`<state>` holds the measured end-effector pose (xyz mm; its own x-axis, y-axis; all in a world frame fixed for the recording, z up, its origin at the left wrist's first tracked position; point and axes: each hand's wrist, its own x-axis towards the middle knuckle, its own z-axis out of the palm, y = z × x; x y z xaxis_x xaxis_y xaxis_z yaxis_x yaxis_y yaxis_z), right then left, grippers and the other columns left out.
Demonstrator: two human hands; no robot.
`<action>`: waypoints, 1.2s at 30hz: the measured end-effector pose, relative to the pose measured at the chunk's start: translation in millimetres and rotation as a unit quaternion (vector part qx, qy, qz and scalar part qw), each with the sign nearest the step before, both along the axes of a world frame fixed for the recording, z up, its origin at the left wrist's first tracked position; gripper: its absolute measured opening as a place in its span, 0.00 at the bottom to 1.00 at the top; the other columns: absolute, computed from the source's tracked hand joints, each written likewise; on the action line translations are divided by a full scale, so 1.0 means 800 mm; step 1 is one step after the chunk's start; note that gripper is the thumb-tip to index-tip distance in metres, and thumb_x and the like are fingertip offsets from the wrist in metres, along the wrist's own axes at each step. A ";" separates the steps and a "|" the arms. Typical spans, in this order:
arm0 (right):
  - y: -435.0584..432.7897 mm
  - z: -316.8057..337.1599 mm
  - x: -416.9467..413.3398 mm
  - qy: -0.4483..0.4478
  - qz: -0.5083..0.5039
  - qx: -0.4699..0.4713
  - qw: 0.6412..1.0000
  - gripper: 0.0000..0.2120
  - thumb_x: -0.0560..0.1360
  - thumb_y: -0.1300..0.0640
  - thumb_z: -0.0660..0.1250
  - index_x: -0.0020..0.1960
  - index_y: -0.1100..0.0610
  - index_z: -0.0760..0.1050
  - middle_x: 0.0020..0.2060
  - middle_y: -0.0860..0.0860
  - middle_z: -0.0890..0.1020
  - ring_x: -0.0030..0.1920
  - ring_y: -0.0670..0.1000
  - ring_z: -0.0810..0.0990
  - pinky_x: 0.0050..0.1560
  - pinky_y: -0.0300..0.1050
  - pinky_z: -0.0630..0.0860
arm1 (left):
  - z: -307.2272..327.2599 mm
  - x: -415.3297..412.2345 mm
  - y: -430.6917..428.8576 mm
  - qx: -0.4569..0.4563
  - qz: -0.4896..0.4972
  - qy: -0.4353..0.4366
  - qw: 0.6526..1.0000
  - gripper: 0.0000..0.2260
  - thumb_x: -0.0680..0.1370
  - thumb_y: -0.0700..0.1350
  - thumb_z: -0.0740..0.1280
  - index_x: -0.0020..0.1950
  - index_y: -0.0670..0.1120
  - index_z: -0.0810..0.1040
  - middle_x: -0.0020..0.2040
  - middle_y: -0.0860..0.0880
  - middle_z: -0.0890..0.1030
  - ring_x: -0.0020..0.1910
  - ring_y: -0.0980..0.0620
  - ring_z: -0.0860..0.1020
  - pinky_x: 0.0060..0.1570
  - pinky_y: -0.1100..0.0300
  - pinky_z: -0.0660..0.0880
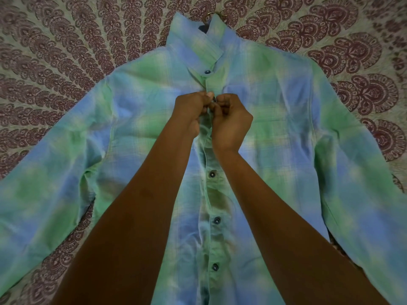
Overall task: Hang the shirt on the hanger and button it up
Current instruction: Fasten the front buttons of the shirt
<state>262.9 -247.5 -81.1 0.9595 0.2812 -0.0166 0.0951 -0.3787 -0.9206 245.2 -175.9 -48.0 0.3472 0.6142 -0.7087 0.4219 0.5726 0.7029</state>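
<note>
Item: one shirt (275, 119), green and blue check, long sleeves, laid front up on a bed under a printed bedspread (66, 62). The collar points to the far edge of the bed, the hem to the near edge, and the sleeves spread toward the left and right edges. This flat lay seems intended to keep the two front panels aligned for buttoning. Hanger (211, 14): only a curved metal piece shows above the collar, probably the hook, and the rest is taken to be inside the shoulders, hidden. Left grip (191, 111): fingers curled and clamped on the placket edge just below the collar. Right grip (231, 122): fingers likewise curled, pinching the opposite edge, knuckles nearly touching the left. A small dark button (213, 98) shows between them, so the step in hand appears to be the second fastening. Collar button (207, 72): appears done up. Three lower buttons (212, 174) sit on the placket and appear fastened, though this is not certain. Containers: none in view, the shirt alone enclosing the hanger.
</note>
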 end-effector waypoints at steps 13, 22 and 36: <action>-0.005 0.016 0.006 0.034 0.036 0.011 0.999 0.05 0.72 0.60 0.68 0.42 0.62 0.81 0.35 0.53 0.83 0.35 0.49 0.79 0.38 0.32 0.72 | -0.023 -0.009 -0.005 0.308 -0.060 -0.003 0.950 0.04 0.74 0.37 0.65 0.42 0.44 0.79 0.37 0.51 0.79 0.39 0.52 0.77 0.46 0.60 0.74; -0.005 0.032 0.045 0.241 0.084 -0.001 0.967 0.09 0.71 0.64 0.68 0.32 0.58 0.79 0.29 0.55 0.81 0.33 0.52 0.81 0.42 0.45 0.79 | -0.022 -0.022 0.008 0.312 -0.127 -0.051 0.940 0.03 0.74 0.36 0.66 0.45 0.43 0.76 0.35 0.51 0.76 0.34 0.61 0.73 0.38 0.71 0.69; -0.008 0.038 0.050 0.248 0.089 -0.044 0.964 0.10 0.71 0.63 0.67 0.31 0.62 0.78 0.33 0.62 0.81 0.39 0.61 0.81 0.50 0.57 0.80 | -0.007 -0.012 -0.010 0.284 -0.056 0.055 0.956 0.06 0.69 0.38 0.72 0.45 0.44 0.80 0.36 0.52 0.78 0.40 0.55 0.77 0.37 0.73 0.70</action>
